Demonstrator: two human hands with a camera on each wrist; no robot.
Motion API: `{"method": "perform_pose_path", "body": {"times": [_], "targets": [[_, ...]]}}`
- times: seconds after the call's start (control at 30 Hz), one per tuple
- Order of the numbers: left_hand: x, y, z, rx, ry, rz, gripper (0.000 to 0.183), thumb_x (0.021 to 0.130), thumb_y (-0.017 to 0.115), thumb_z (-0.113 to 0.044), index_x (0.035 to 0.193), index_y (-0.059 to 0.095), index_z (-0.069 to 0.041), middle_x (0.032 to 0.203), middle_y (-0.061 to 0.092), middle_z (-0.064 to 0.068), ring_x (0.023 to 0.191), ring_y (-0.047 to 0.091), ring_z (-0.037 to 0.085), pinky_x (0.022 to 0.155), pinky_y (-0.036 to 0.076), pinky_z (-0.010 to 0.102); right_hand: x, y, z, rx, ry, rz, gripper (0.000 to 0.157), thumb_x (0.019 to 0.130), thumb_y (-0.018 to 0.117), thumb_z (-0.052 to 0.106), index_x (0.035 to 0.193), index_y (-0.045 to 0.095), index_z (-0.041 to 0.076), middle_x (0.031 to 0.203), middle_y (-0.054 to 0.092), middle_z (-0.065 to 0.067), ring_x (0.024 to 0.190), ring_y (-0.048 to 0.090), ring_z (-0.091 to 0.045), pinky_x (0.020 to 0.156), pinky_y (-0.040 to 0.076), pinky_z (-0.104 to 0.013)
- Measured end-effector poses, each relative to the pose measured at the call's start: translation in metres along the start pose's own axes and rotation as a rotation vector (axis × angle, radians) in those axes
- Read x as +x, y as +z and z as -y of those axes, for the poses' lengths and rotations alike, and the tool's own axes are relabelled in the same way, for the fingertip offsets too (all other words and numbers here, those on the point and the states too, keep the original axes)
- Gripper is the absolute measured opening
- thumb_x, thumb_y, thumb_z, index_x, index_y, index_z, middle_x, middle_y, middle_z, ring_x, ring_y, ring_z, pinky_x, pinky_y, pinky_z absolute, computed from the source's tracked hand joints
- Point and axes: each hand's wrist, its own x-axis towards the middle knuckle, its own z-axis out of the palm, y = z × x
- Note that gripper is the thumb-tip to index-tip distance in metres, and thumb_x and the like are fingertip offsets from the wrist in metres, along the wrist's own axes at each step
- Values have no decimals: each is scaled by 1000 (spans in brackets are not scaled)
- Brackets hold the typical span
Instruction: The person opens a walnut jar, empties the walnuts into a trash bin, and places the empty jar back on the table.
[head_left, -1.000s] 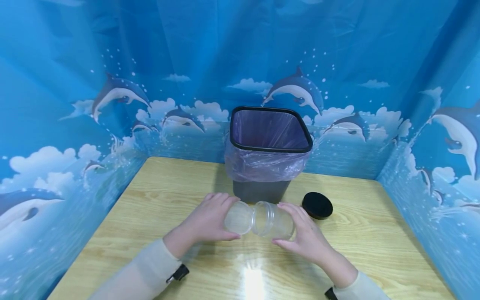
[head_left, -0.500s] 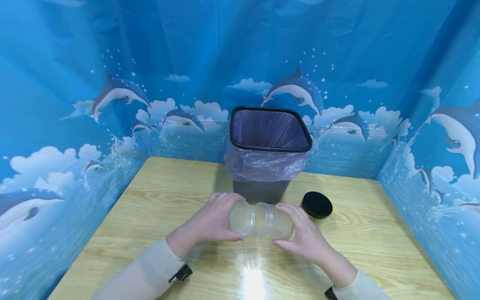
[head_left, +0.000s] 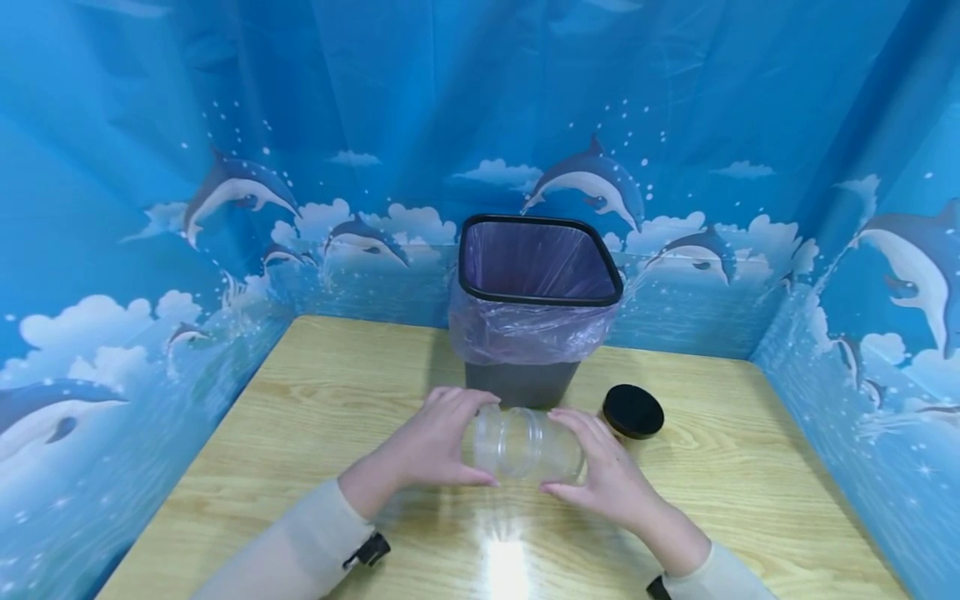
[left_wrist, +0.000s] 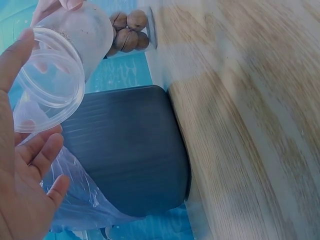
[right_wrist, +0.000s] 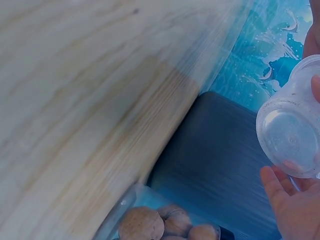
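Note:
My left hand (head_left: 442, 442) grips a clear round plastic lid (head_left: 487, 442) by its edge, between thumb and fingers. Opposite it, my right hand (head_left: 600, 458) holds a clear plastic jar (head_left: 558, 450) lying sideways, its mouth toward the left. The lid meets the mouth of the jar in the head view. From the left wrist, the lid's wide rim shows in front of the jar body (left_wrist: 92, 32), which looks empty. The right wrist view shows the round base of the jar (right_wrist: 290, 135), with fingertips right at its edge.
Behind the hands stands a grey bin (head_left: 521, 383) with a black rim and purple liner. Right of it is a jar with a black lid (head_left: 633, 411); brown walnuts (left_wrist: 129, 32) show through its clear wall. Dolphin-print curtains (head_left: 375, 125) surround the wooden table (head_left: 322, 375).
My left hand has moved right and turned the lid from facing upward to standing on edge against the jar's mouth. The right hand and jar have barely moved.

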Motion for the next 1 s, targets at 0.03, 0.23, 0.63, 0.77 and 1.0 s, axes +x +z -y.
{"method": "perform_pose_path", "body": {"times": [0.03, 0.23, 0.63, 0.77, 1.0], "targets": [[0, 0, -1, 0, 2, -1, 104, 56, 65, -75, 136, 39, -14, 130, 48, -4, 114, 45, 13, 104, 26, 42, 0, 0, 0, 1, 1, 2, 90, 62, 79, 49, 137, 40, 19, 133, 46, 1, 122, 41, -16, 96, 39, -45], [4, 1, -4, 8, 17, -13, 104, 56, 64, -76, 136, 39, -15, 129, 49, -5, 112, 46, 12, 103, 26, 43, 1, 1, 2, 5, 6, 6, 90, 62, 80, 49, 136, 41, 19, 134, 45, 2, 121, 42, -18, 94, 41, -46], [9, 8, -7, 45, 14, -30, 103, 53, 63, -79, 133, 42, -18, 126, 50, -6, 112, 46, 12, 102, 26, 45, 2, 2, 3, 29, 11, 33, 89, 63, 79, 49, 136, 40, 17, 134, 44, 0, 121, 42, -21, 94, 41, -47], [11, 10, -8, 80, 38, -47, 102, 55, 60, -81, 133, 42, -18, 126, 50, -6, 112, 45, 12, 101, 27, 44, 1, 3, 3, 22, 10, 41, 88, 65, 77, 51, 137, 39, 17, 135, 44, 0, 122, 42, -20, 95, 40, -45], [13, 13, -9, 132, 55, -70, 101, 57, 53, -85, 134, 43, -20, 122, 51, -6, 110, 45, 13, 100, 27, 44, 1, 5, 2, 23, 9, 44, 89, 65, 77, 51, 137, 38, 18, 134, 45, -2, 122, 41, -19, 95, 40, -44]]}}
